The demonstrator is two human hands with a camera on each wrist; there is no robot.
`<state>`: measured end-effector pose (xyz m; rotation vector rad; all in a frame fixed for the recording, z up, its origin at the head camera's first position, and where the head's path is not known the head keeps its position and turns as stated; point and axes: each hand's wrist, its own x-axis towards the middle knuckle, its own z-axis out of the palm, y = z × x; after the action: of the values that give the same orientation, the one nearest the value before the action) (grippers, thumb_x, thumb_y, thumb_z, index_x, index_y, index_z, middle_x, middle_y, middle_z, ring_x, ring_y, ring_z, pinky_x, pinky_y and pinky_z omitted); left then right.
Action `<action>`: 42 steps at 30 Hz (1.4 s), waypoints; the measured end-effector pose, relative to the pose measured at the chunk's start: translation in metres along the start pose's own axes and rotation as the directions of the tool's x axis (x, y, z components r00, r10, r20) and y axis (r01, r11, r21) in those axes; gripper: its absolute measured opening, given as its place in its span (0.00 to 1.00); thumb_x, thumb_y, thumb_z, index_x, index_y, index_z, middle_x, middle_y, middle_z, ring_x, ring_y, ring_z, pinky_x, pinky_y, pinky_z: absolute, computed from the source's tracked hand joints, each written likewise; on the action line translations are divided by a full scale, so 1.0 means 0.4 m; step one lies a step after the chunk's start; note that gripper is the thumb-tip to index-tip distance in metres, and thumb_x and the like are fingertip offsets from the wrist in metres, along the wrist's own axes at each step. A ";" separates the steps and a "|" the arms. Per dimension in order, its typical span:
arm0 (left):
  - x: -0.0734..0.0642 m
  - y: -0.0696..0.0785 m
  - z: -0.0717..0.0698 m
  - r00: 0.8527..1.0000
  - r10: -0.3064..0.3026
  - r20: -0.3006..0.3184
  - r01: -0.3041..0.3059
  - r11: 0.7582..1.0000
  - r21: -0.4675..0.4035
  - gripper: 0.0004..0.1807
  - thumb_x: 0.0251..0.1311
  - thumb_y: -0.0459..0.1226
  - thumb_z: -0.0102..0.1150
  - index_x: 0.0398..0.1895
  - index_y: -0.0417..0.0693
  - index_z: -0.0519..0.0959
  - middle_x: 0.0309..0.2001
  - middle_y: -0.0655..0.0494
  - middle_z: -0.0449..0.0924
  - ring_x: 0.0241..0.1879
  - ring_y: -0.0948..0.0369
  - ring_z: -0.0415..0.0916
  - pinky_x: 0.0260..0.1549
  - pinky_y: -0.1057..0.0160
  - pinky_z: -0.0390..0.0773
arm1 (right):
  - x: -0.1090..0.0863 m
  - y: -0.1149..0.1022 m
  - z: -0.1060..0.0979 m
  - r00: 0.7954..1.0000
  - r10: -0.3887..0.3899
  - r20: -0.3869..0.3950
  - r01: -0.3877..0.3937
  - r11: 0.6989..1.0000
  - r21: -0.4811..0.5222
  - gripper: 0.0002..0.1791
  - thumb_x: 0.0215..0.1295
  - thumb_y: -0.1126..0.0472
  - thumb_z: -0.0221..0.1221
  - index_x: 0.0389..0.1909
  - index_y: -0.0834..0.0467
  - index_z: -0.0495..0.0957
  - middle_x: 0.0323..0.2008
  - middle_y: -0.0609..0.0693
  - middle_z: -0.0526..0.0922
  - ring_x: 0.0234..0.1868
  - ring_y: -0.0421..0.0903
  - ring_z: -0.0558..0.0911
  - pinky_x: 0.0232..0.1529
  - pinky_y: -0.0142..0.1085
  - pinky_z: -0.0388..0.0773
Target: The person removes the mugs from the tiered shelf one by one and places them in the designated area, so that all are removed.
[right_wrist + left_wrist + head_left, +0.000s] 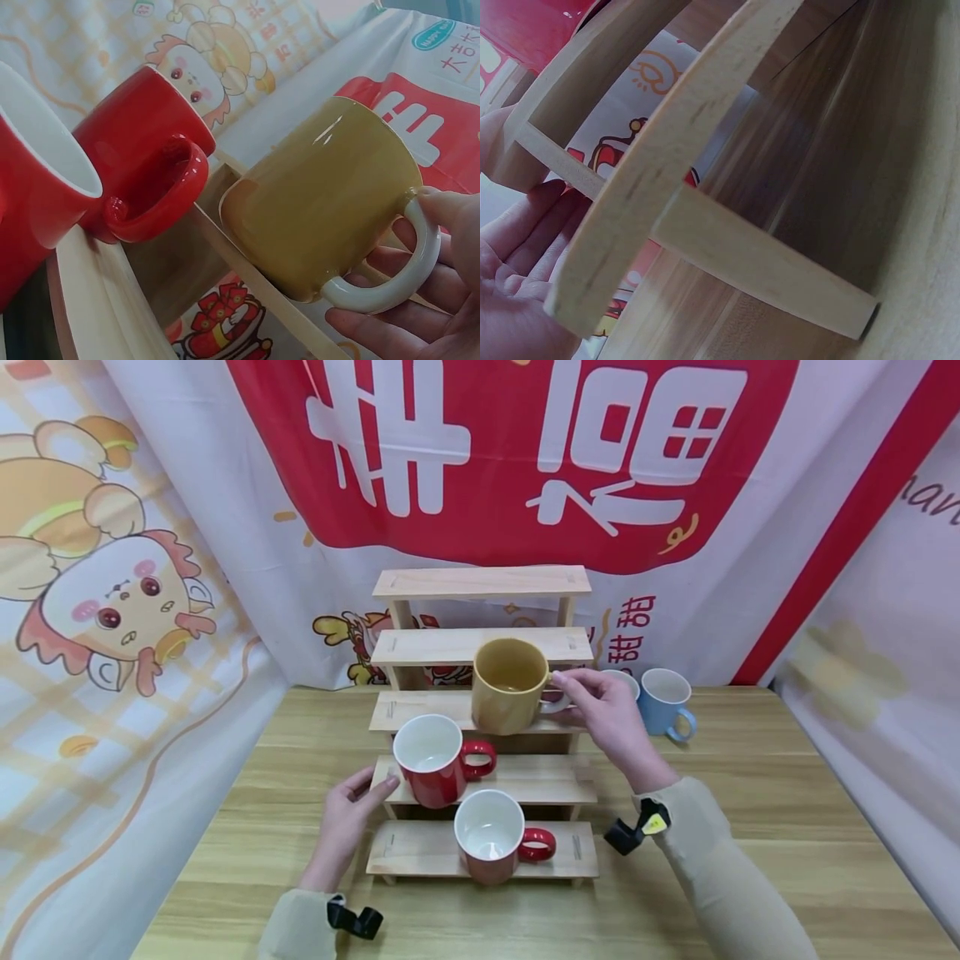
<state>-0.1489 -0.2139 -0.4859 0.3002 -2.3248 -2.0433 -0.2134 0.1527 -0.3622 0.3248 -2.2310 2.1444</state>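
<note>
In the head view, a yellow mug (pixel 501 706) is at the third step of a stepped wooden stand (pixel 408 852). My right hand (pixel 611 720) pinches its white handle, which shows clearly in the right wrist view, with the thumb (pixel 450 208) on top. One step lower sits a red mug (pixel 441 783), white inside, handle to the right. Another red mug (pixel 491 860) stands on the lowest step. My left hand (pixel 351 814) grips the left end of the second step, next to the upper red mug. The left wrist view shows its fingers (pixel 540 225) beneath the board.
Right of the stand, a light blue mug (pixel 662 714) stands on the wooden table (pixel 750 777). Beside it, a pale cup (pixel 628 682) is mostly hidden by my right hand. Printed cloth (pixel 202 468) hangs behind and at both sides.
</note>
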 end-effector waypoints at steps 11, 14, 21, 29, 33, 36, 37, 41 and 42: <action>0.001 0.000 0.000 1.000 0.009 0.005 -0.009 1.000 0.003 0.32 0.62 0.48 0.72 0.65 0.42 0.77 0.61 0.45 0.79 0.55 0.61 0.78 0.53 0.69 0.78 | -0.033 0.000 -0.081 0.998 -0.023 -0.065 0.015 0.994 -0.113 0.26 0.74 0.45 0.60 0.53 0.66 0.81 0.47 0.60 0.85 0.47 0.50 0.85 0.45 0.39 0.85; 0.002 -0.001 0.000 1.000 0.011 0.009 -0.011 1.000 0.001 0.32 0.61 0.47 0.72 0.65 0.42 0.77 0.61 0.44 0.79 0.55 0.61 0.78 0.53 0.69 0.78 | -0.047 -0.001 -0.111 0.995 -0.048 -0.086 0.037 0.991 -0.125 0.25 0.74 0.46 0.59 0.54 0.66 0.81 0.48 0.59 0.85 0.48 0.50 0.85 0.45 0.39 0.85; 0.003 -0.001 0.000 1.000 0.010 0.004 -0.010 1.000 0.004 0.32 0.61 0.47 0.73 0.65 0.42 0.77 0.61 0.44 0.79 0.55 0.62 0.78 0.53 0.69 0.78 | -0.083 -0.018 -0.190 0.984 -0.075 -0.164 0.057 0.992 -0.111 0.23 0.73 0.49 0.61 0.55 0.64 0.83 0.47 0.53 0.86 0.46 0.45 0.86 0.44 0.37 0.84; 0.004 -0.003 -0.001 1.000 0.005 0.004 -0.005 1.000 -0.001 0.32 0.61 0.47 0.73 0.65 0.42 0.77 0.61 0.44 0.79 0.56 0.60 0.78 0.53 0.69 0.78 | -0.121 -0.030 -0.283 0.965 -0.074 -0.250 0.089 0.995 0.050 0.18 0.72 0.56 0.63 0.52 0.67 0.83 0.42 0.51 0.89 0.42 0.44 0.88 0.40 0.38 0.84; 0.002 -0.001 0.000 1.000 0.010 0.006 -0.010 1.000 0.001 0.32 0.62 0.47 0.72 0.65 0.42 0.77 0.61 0.44 0.79 0.56 0.59 0.77 0.53 0.69 0.78 | -0.139 -0.023 -0.336 0.955 -0.033 -0.295 0.052 0.997 0.056 0.20 0.70 0.54 0.65 0.53 0.66 0.83 0.42 0.50 0.89 0.42 0.43 0.88 0.40 0.37 0.85; 0.003 -0.003 0.000 1.000 0.017 0.004 -0.017 1.000 -0.001 0.31 0.62 0.47 0.73 0.65 0.42 0.77 0.61 0.44 0.79 0.56 0.60 0.78 0.53 0.69 0.78 | -0.152 -0.013 -0.374 0.948 -0.040 -0.315 0.080 0.990 0.114 0.19 0.70 0.57 0.65 0.53 0.68 0.82 0.42 0.52 0.89 0.42 0.45 0.88 0.40 0.38 0.85; 0.003 -0.004 -0.001 1.000 0.019 0.003 -0.019 1.000 -0.001 0.31 0.62 0.47 0.73 0.64 0.42 0.78 0.61 0.44 0.79 0.55 0.60 0.78 0.53 0.69 0.78 | -0.157 -0.009 -0.387 0.946 -0.039 -0.321 0.084 0.988 0.128 0.19 0.71 0.57 0.64 0.53 0.68 0.82 0.42 0.52 0.89 0.42 0.45 0.88 0.40 0.38 0.84; 0.004 -0.006 -0.001 1.000 0.028 -0.002 -0.028 1.000 -0.004 0.31 0.61 0.46 0.73 0.64 0.41 0.78 0.60 0.44 0.80 0.54 0.62 0.79 0.53 0.68 0.78 | -0.175 0.009 -0.435 0.938 -0.037 -0.345 0.110 0.975 0.194 0.19 0.71 0.59 0.64 0.56 0.68 0.81 0.44 0.53 0.88 0.43 0.46 0.88 0.40 0.38 0.84; 0.004 -0.006 -0.001 1.000 0.029 -0.003 -0.029 1.000 -0.006 0.30 0.62 0.45 0.73 0.64 0.41 0.78 0.60 0.44 0.80 0.54 0.62 0.79 0.53 0.68 0.78 | -0.180 0.014 -0.447 0.936 -0.038 -0.351 0.120 0.969 0.215 0.19 0.71 0.60 0.63 0.56 0.69 0.81 0.44 0.54 0.88 0.43 0.46 0.88 0.40 0.39 0.84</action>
<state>-0.1501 -0.2147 -0.4884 0.2673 -2.3071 -2.0349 -0.1660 0.3392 -0.3707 0.0346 -1.7549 2.2185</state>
